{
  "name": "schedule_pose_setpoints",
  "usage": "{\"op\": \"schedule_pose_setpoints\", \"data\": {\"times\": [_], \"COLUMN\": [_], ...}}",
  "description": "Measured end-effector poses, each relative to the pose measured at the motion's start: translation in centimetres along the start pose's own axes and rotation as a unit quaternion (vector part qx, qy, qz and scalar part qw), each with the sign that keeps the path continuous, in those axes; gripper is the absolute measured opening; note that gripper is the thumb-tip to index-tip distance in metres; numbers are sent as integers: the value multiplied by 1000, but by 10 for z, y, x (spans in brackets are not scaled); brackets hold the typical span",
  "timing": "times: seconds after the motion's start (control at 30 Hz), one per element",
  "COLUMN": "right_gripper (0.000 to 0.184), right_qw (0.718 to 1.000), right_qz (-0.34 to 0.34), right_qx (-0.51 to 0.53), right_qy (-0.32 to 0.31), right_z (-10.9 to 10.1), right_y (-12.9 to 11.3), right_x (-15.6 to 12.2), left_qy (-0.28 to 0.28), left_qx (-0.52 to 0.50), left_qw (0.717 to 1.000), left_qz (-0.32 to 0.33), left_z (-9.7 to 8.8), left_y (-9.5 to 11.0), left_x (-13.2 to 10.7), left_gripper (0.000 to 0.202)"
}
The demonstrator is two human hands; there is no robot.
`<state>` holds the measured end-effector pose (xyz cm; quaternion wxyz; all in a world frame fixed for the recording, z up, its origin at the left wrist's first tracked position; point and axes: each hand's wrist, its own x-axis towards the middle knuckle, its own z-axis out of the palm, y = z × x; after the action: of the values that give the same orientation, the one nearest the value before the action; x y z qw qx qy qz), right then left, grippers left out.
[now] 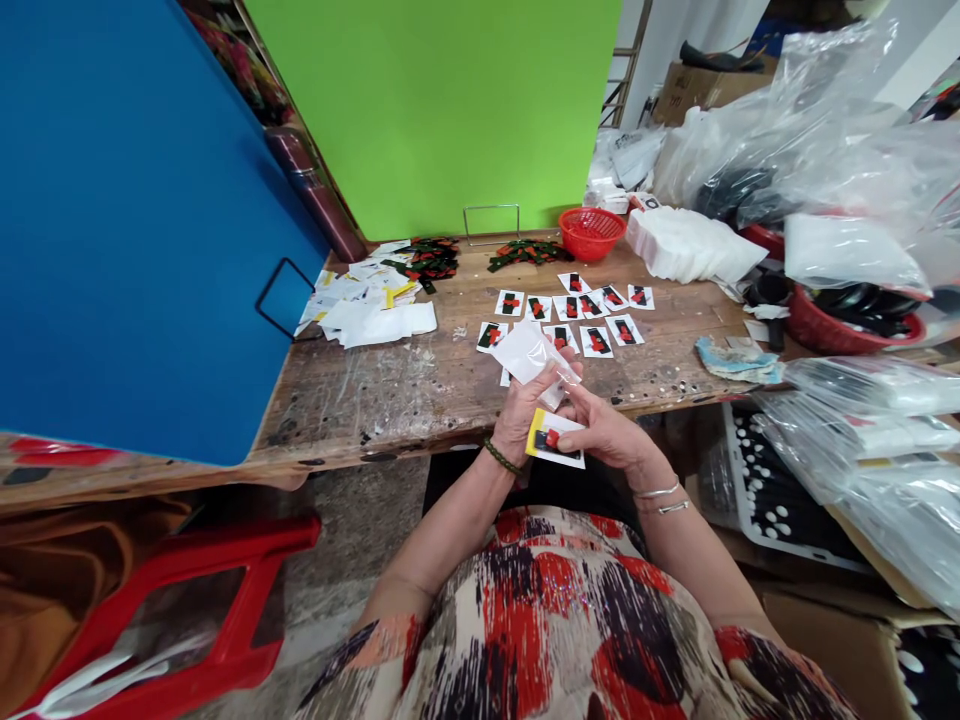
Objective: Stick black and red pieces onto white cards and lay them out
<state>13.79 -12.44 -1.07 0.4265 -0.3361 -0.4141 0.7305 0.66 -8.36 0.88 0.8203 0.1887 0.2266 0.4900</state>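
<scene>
My left hand (pixel 517 415) is closed on a clear plastic bag (pixel 525 350), which has a white surface showing and stretches out over the table. Close beside it, my right hand (pixel 611 430) pinches a small white card (pixel 574 458) with a yellow edge; a red and black piece (pixel 552 438) lies on the card under the thumb. Several white cards (pixel 596 342), each bearing a red and black piece, are spread in rows beyond my hands. One such card is partly covered by the bag.
Piles of dark green and red pieces (pixel 525 253) lie near the green board (pixel 450 110). White and yellow papers (pixel 379 310) are heaped at left. A red basket (pixel 592 235), a stack of white sheets (pixel 686 243) and a blue cloth (pixel 737 362) sit at right. A blue board (pixel 142 220) stands left.
</scene>
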Motion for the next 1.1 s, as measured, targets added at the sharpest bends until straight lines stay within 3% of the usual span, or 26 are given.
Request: {"op": "schedule_pose_setpoints", "data": {"times": [0.2,0.27,0.37,0.47,0.63,0.73,0.93,1.1], "right_gripper": [104,97,74,52,41,41,45,53], "right_qw": [995,995,990,945,875,878,942,950], "right_qz": [32,29,-42,-153,-239,-232,-134,-99], "right_qx": [-82,-85,-79,-88,-149,-135,-37,-29], "right_qy": [-54,-32,110,275,394,396,305,294], "right_z": [-4,-5,-5,1,18,23,12,2], "right_y": [5,2,0,4,16,20,15,6], "right_x": [-2,-8,-17,-19,-9,-2,1,3], "left_qy": [62,81,103,107,86,71,18,26], "left_qx": [-35,-52,-73,-85,-79,-67,-50,-30], "left_qw": [997,995,992,990,992,994,998,999], "left_qz": [14,12,26,38,44,42,47,34], "left_z": [-5,-4,-4,-3,2,5,3,5], "left_y": [1,6,15,17,8,3,-1,-5], "left_x": [10,16,21,23,21,20,17,12], "left_gripper": [32,27,23,20,18,18,25,40]}}
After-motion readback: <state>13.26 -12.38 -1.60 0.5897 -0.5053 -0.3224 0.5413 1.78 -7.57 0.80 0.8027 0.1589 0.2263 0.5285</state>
